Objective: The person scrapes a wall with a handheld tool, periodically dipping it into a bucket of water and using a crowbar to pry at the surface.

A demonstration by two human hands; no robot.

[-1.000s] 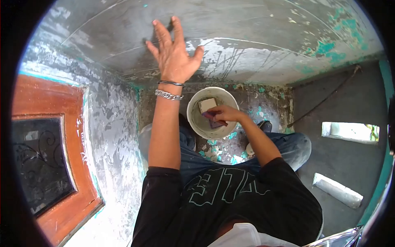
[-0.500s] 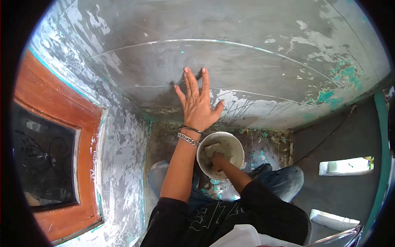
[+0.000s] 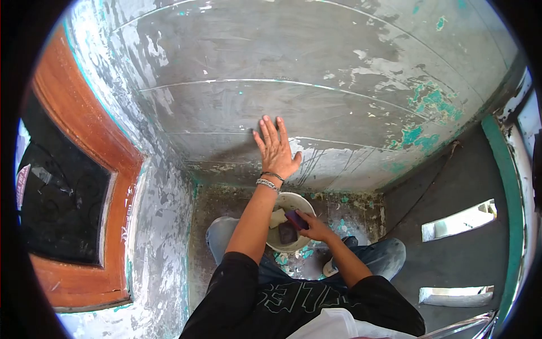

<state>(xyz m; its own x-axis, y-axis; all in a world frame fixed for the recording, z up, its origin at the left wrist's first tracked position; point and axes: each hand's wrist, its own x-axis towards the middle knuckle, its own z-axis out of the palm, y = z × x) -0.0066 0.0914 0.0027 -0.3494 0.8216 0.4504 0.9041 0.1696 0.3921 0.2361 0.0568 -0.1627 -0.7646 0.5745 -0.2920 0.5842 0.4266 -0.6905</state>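
Observation:
With its fingers spread, my left hand (image 3: 276, 152) rests against the grey, patchy wall (image 3: 226, 107) in front of me, and I cannot see anything under it. My right hand (image 3: 316, 227) grips a dark purple-red flat block (image 3: 297, 219) over the white bucket (image 3: 306, 202) between my knees. Inside the bucket lie a pale yellowish sponge-like piece (image 3: 278, 217) and a dark square block (image 3: 287, 232). My left forearm passes close by the bucket's left rim.
An orange-brown wooden frame with dark glass (image 3: 121, 152) stands at the left. To the right is a dark grey wall (image 3: 457, 186) with two slot openings. Paint flakes (image 3: 293, 254) litter the floor around the bucket.
My right hand has risen from deep inside the bucket and now shows the dark purple-red block in its grip. The view has tilted up; my left hand stays on the wall.

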